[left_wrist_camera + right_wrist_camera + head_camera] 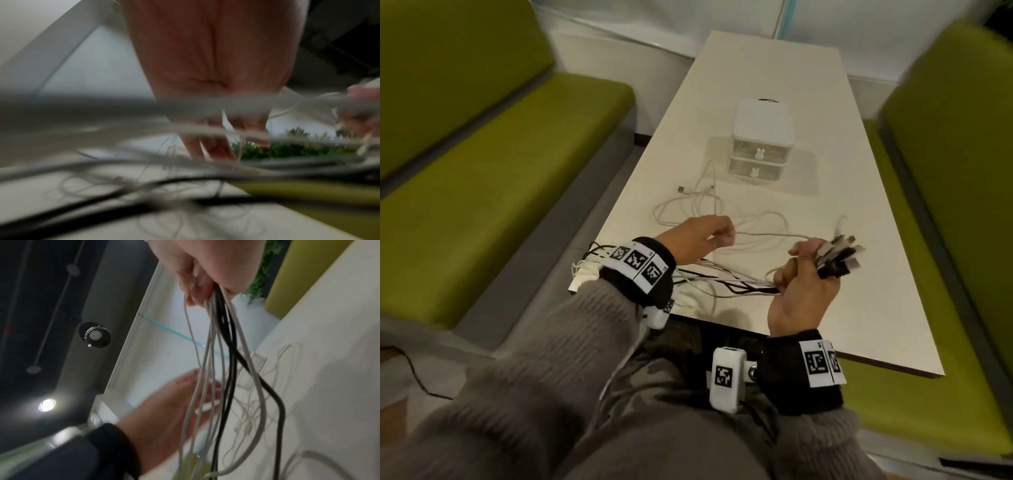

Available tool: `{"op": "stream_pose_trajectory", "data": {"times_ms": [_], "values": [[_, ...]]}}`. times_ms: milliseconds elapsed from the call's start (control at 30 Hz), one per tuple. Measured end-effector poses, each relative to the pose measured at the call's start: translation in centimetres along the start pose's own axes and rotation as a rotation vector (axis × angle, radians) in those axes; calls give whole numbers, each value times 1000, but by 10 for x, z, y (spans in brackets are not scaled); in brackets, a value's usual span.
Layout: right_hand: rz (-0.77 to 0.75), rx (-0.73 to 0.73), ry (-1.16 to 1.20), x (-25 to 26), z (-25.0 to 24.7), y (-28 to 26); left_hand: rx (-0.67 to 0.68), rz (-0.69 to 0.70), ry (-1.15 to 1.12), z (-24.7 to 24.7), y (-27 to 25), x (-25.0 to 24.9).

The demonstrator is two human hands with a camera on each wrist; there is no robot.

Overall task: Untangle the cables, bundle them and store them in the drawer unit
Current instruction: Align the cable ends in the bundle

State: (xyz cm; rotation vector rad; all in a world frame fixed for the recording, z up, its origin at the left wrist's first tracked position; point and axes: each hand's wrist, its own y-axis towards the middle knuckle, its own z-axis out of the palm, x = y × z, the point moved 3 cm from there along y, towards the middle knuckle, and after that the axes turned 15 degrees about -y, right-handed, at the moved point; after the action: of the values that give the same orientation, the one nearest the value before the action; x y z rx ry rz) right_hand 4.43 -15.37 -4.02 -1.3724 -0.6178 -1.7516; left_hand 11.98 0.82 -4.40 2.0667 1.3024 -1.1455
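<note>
The right hand (803,291) grips a bunch of black and white cables (726,279) near their plug ends (839,255), which fan out past the fist at the near right of the white table (859,274). The left hand (695,240) pinches one white cable (763,234) from the loose loops lying mid-table. The closed two-drawer unit (760,144) stands farther back, apart from the cables.

Office lounge booth: green benches (493,178) flanking a white table (750,85)
</note>
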Motion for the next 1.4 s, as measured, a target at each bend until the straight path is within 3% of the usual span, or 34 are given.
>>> {"op": "stream_pose_trajectory", "data": {"times_ms": [67,133,267,367,467,567,667,767,933,1133,1400], "values": [[45,-75,103,3,-5,5,56,-180,85,-10,2,24],[44,-97,106,4,-7,6,43,-214,83,-20,4,37],[48,-32,3,3,-2,5,-144,-5,-101,-37,13,10],[-9,63,-131,3,3,4,-101,157,-107,-27,16,-28],[-16,112,-232,2,10,1,-19,386,50,-4,13,-58],[10,99,-307,-1,11,1,-16,479,50,11,13,-69],[-22,60,-334,-2,6,3,-5,419,9,9,13,-68],[-27,34,-219,2,5,0,41,312,19,3,14,-54],[-19,-45,-49,10,2,-7,71,62,53,-11,17,-9],[-66,-103,22,8,1,-10,49,-35,-5,-16,27,4],[86,8,-203,-4,6,-1,81,159,-102,0,25,-44]]}}
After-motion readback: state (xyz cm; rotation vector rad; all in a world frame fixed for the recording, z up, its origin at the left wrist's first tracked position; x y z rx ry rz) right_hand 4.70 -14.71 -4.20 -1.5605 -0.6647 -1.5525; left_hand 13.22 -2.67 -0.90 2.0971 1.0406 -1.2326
